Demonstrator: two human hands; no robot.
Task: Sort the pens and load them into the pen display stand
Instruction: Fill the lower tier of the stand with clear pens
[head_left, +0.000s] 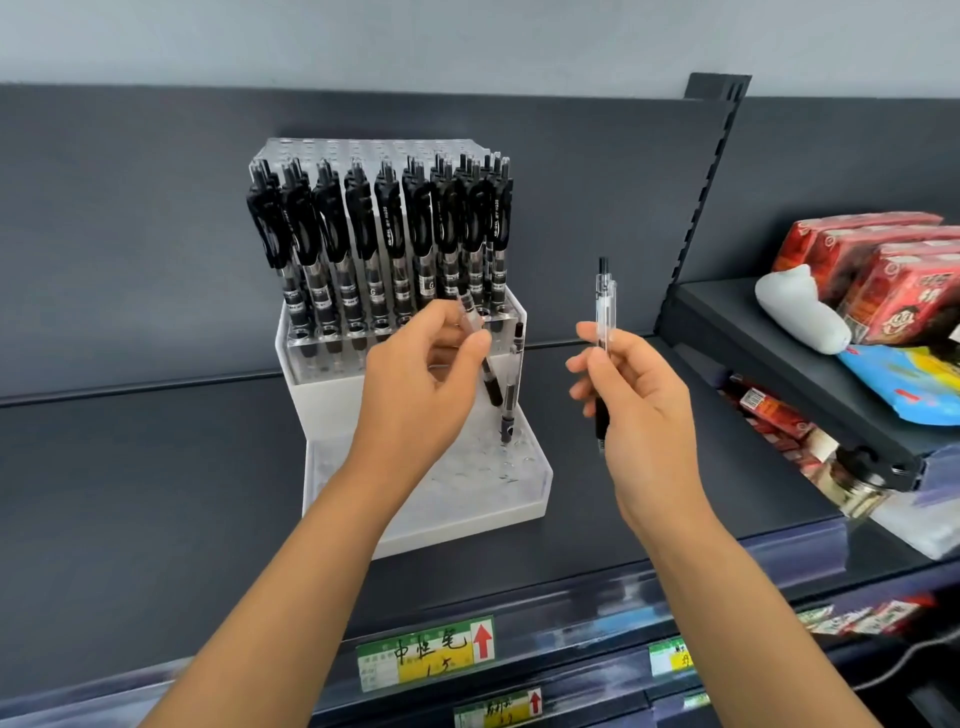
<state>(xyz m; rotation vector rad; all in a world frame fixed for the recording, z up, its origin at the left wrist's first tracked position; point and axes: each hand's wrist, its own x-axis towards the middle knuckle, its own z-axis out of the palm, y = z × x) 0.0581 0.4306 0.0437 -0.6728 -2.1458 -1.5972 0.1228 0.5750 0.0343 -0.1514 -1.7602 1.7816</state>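
Observation:
A clear acrylic pen display stand (524, 499) sits on the dark shelf. Its upper tiers hold several black-clipped gel pens (374, 244). One clear pen (511, 384) stands alone in the lower tier at the right. My left hand (421, 384) pinches a clear pen with a black grip (488, 376), tilted tip-down over the lower tier. To the right of the stand, my right hand (634, 395) grips another clear pen (603, 306) held upright, its black clicker on top.
The dark shelf (156, 467) has price tags (426, 652) on its front edge. A higher shelf at the right carries red packets (878, 275), a white bundle (800, 306) and a blue bag (904, 384). A slotted upright post (706, 176) divides the two shelves.

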